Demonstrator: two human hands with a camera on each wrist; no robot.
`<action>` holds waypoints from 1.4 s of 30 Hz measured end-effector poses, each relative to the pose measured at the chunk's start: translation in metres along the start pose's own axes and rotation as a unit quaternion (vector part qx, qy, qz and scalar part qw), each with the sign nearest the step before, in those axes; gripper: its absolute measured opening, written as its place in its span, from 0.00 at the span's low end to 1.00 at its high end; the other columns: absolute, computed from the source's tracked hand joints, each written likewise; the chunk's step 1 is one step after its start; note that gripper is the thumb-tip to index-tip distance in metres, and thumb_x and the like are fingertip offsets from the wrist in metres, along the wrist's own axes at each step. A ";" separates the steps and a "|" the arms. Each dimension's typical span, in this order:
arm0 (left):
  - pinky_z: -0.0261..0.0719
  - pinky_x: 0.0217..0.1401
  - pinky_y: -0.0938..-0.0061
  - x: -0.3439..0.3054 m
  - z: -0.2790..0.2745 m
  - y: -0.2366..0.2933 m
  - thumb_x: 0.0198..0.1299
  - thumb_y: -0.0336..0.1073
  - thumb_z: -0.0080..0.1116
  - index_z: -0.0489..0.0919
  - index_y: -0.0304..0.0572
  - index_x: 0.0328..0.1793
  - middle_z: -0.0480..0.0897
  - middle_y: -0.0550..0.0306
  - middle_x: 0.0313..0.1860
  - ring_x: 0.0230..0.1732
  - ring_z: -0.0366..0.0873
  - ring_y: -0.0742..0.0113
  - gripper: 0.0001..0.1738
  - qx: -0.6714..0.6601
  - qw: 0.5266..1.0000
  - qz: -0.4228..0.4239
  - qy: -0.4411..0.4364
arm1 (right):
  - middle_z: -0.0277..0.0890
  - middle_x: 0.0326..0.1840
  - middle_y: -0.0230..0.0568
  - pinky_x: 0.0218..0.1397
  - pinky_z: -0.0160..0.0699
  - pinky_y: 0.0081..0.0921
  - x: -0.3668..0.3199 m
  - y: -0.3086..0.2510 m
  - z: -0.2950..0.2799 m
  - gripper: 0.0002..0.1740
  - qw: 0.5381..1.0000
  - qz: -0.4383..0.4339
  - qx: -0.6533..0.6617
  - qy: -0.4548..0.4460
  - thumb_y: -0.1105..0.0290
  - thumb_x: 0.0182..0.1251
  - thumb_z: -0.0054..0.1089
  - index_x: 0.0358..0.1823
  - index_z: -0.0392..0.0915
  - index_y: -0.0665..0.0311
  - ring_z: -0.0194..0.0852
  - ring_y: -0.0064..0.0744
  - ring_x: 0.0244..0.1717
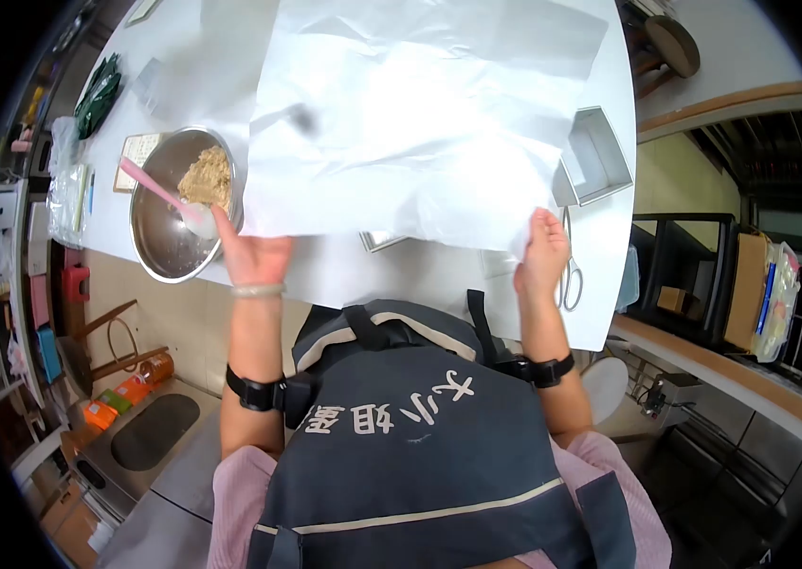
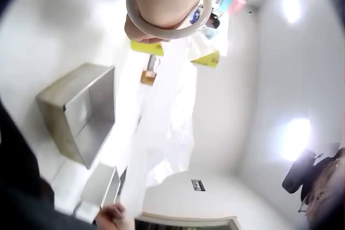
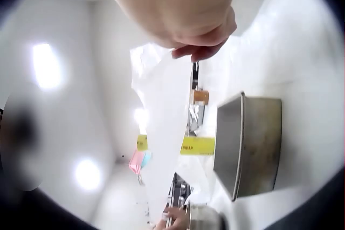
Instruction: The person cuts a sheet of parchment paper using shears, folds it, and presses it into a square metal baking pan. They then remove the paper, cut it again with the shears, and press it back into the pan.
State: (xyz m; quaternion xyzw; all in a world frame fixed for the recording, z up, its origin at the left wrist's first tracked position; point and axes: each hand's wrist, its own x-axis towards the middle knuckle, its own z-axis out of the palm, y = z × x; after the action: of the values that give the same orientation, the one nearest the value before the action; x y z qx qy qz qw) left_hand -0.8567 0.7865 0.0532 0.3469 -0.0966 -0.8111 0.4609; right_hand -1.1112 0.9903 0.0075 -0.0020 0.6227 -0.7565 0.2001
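Note:
A large sheet of white paper [image 1: 401, 133] stretches between both hands, its near edge raised over the white table. My left hand [image 1: 259, 258], with a pale bangle at the wrist, grips the near left corner, thumb on top and fingers partly hidden. At the near right corner my right hand [image 1: 545, 248] pinches the sheet between thumb and curled fingers. Mostly covered by the paper is one metal tin [image 1: 384, 241], which shows fully in the left wrist view as a deep tin [image 2: 81, 114]. Another metal tin [image 1: 600, 156] lies beyond the right hand.
Left of the paper, a steel bowl [image 1: 156, 242] holds tan dough [image 1: 206, 180] and a pink-handled spatula [image 1: 156, 185]. Scissors [image 1: 572, 284] lie near the table's right edge. A green bag [image 1: 98, 97] is at far left. In the right wrist view, a yellow wrap box [image 3: 197, 146] stands behind.

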 end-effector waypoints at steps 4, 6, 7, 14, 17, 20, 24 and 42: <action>0.69 0.52 0.67 -0.021 -0.002 -0.058 0.60 0.59 0.47 0.71 0.39 0.51 0.76 0.49 0.50 0.55 0.70 0.55 0.29 0.039 0.939 -0.311 -0.141 | 0.67 0.17 0.25 0.18 0.53 0.10 -0.025 0.008 0.029 0.12 1.000 0.012 -0.014 -0.013 0.68 0.65 0.53 0.44 0.67 0.69 0.56 0.09 0.16; 0.68 0.52 0.68 -0.026 0.013 -0.084 0.61 0.56 0.49 0.72 0.38 0.50 0.76 0.49 0.49 0.54 0.71 0.56 0.27 0.104 0.920 -0.352 -0.137 | 0.74 0.22 0.31 0.24 0.62 0.12 -0.023 0.017 0.025 0.15 0.992 -0.018 -0.099 -0.069 0.69 0.65 0.53 0.49 0.67 0.70 0.64 0.13 0.21; 0.69 0.50 0.68 -0.022 0.025 -0.096 0.61 0.52 0.51 0.72 0.36 0.48 0.76 0.50 0.46 0.51 0.72 0.59 0.24 0.169 0.910 -0.355 -0.134 | 0.74 0.22 0.31 0.24 0.62 0.12 -0.024 0.011 0.022 0.15 0.992 -0.018 -0.100 -0.070 0.69 0.65 0.53 0.49 0.67 0.70 0.64 0.13 0.21; 0.71 0.39 0.78 -0.011 0.024 -0.115 0.56 0.39 0.60 0.73 0.35 0.42 0.78 0.52 0.38 0.40 0.76 0.65 0.15 0.230 0.925 -0.303 0.000 | 0.73 0.39 0.43 0.42 0.74 0.26 0.015 0.032 -0.134 0.16 0.880 -0.155 -0.444 0.070 0.70 0.59 0.56 0.47 0.70 0.71 0.74 0.33 0.39; 0.70 0.38 0.80 -0.021 0.030 -0.115 0.55 0.39 0.62 0.73 0.37 0.40 0.78 0.53 0.38 0.42 0.77 0.66 0.15 0.269 0.895 -0.355 -0.022 | 0.67 0.46 0.51 0.48 0.71 0.33 0.011 0.042 -0.185 0.20 0.718 -0.212 -0.663 0.021 0.71 0.55 0.57 0.48 0.69 0.72 0.71 0.42 0.43; 0.69 0.37 0.79 -0.024 0.028 -0.127 0.56 0.39 0.61 0.74 0.42 0.37 0.79 0.55 0.37 0.45 0.76 0.65 0.11 0.285 0.877 -0.385 -0.031 | 0.70 0.43 0.51 0.46 0.72 0.34 0.002 0.035 -0.176 0.22 0.783 -0.140 -0.606 0.018 0.72 0.53 0.57 0.50 0.67 0.74 0.73 0.43 0.41; 0.69 0.37 0.80 -0.025 0.031 -0.135 0.56 0.38 0.62 0.75 0.43 0.37 0.79 0.56 0.37 0.45 0.76 0.66 0.10 0.260 0.877 -0.401 -0.043 | 0.73 0.38 0.49 0.41 0.74 0.31 0.002 0.016 -0.169 0.25 0.770 -0.045 -0.636 0.027 0.75 0.52 0.56 0.53 0.64 0.76 0.75 0.43 0.35; 0.68 0.31 0.85 -0.025 0.028 -0.146 0.51 0.36 0.65 0.80 0.38 0.37 0.81 0.59 0.33 0.37 0.77 0.74 0.11 0.288 0.872 -0.390 -0.071 | 0.62 0.36 0.27 0.43 0.69 0.18 -0.077 -0.065 -0.086 0.55 0.845 0.288 -0.213 -0.397 0.46 0.47 0.69 0.71 0.47 0.59 0.60 0.17 0.38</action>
State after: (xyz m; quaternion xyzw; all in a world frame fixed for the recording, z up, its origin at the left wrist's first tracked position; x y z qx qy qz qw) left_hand -0.9659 0.8834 0.0168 0.4155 -0.2154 -0.8834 -0.0211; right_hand -1.0817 1.1045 0.0682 -0.1650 0.6083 -0.4484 0.6338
